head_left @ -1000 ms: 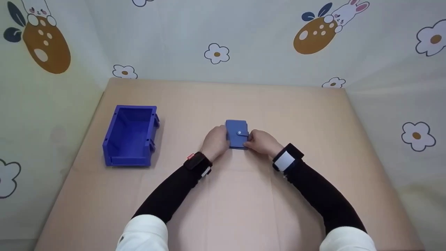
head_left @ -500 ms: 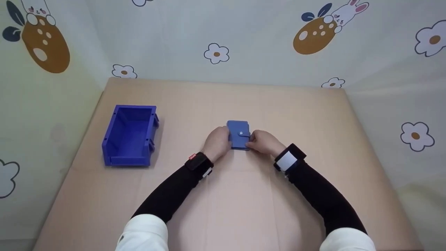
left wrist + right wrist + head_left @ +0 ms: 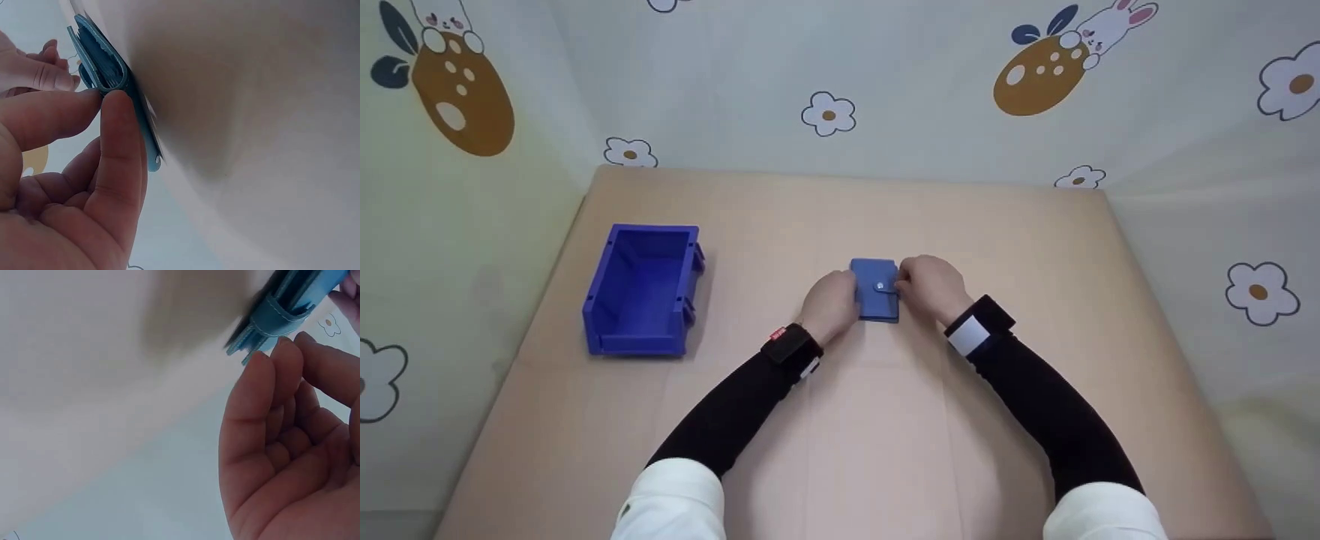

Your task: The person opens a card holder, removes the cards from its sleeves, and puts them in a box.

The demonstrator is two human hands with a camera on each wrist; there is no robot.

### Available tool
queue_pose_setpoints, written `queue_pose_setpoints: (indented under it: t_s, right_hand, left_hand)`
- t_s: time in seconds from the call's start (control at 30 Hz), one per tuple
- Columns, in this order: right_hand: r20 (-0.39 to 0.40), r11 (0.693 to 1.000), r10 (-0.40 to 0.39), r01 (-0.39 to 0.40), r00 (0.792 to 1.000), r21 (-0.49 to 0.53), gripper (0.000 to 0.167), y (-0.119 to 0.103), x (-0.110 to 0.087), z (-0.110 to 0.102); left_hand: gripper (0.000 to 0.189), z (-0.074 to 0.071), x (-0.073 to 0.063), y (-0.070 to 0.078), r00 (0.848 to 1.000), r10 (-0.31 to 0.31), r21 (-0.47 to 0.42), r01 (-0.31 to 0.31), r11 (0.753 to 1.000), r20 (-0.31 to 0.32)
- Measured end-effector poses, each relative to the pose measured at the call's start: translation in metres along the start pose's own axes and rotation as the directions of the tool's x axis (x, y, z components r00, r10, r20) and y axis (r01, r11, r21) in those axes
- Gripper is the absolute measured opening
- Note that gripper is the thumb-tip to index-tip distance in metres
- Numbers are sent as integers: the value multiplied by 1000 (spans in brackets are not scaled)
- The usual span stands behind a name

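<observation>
A small blue wallet with a snap strap lies at mid-table in the head view. My left hand pinches its spine side; in the left wrist view the thumb and forefinger meet at the folded spine. Layered inner sleeves show between the covers there. My right hand is at the opposite edge, its fingers bent and the fingertips right by the strap in the right wrist view. The strap wraps over the wallet's edge, and nothing shows between the right thumb and fingers.
A blue plastic bin stands on the left of the beige table, its inside bare. Patterned curtains border the table at the back and sides.
My right hand has left the wallet's lower right corner and moved up along the edge to the strap. The left hand keeps its hold; the wallet has shifted slightly right.
</observation>
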State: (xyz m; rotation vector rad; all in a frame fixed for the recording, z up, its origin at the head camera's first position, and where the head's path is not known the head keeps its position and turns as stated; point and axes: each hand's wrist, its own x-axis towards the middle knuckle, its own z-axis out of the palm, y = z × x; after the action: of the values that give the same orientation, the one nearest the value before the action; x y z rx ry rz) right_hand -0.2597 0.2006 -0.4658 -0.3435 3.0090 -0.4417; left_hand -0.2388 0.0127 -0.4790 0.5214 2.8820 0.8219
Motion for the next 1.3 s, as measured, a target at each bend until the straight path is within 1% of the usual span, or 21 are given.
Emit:
queue_pose_setpoints:
  t_s: [0.2, 0.37, 0.47, 0.63, 0.8, 1.0, 1.2, 1.3]
  right_hand:
    - [-3, 1000, -26, 26, 1000, -12, 14, -12, 5, 0]
    - [-5, 998, -60, 60, 998, -33, 16, -19, 8, 1]
    - [2, 996, -72, 72, 997, -49, 18, -23, 10, 3]
    - [18, 994, -63, 64, 998, -85, 25, -26, 13, 5]
    - [13, 992, -56, 57, 998, -112, 29, -28, 15, 7]
    - [8, 991, -44, 45, 999, -128, 25, -30, 14, 9]
    - [-35, 985, -63, 57, 997, -161, 16, -31, 11, 10]
    - [-43, 986, -70, 62, 997, -154, 14, -30, 10, 11]
  left_hand:
    - [7, 1, 0, -1, 1000, 12, -8, -12, 1000, -23]
    - [7, 0, 1, 0, 1000, 8, -8, -9, 1000, -14]
    - [8, 0, 1, 0, 1000, 12, 0, -12, 1000, -22]
    - [8, 1, 1, -1, 999, 21, 15, -21, 1000, -39]
    - [8, 1, 1, -1, 999, 10, 12, -10, 1000, -33]
    - [7, 1, 2, 0, 1000, -12, 5, 12, 1000, -3]
    - [6, 2, 1, 1, 1000, -1, 30, 1, 1000, -4]
    - [5, 3, 1, 1, 1000, 4, 35, -4, 999, -1]
